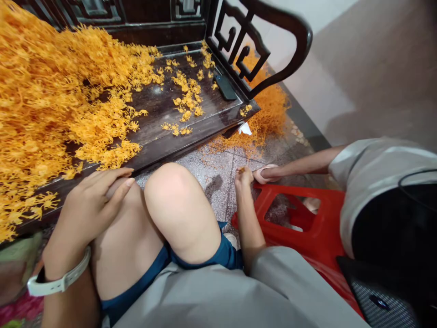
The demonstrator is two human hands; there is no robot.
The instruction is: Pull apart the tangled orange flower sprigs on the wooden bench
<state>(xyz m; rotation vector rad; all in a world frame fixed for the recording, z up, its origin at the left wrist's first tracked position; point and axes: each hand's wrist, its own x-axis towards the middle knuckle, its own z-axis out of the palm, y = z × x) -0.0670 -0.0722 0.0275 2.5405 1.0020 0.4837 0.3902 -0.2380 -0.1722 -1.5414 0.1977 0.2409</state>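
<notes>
Above grey speckled floor (pixel 221 159), right hand (pixel 243 178) curls closed around small orange piece (pixel 242 170); loosened grip could drop it. Left hand (pixel 90 202) lies unclenched on bare knee (pixel 128 207); brushing edge of dark wooden bench (pixel 153 118) could spill spidery yellow-orange plastic-looking pieces (pixel 44 91) heaped there.

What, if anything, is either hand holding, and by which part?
Right hand apparently holds a small orange piece, which part unclear; the left hand rests on a leg.
</notes>
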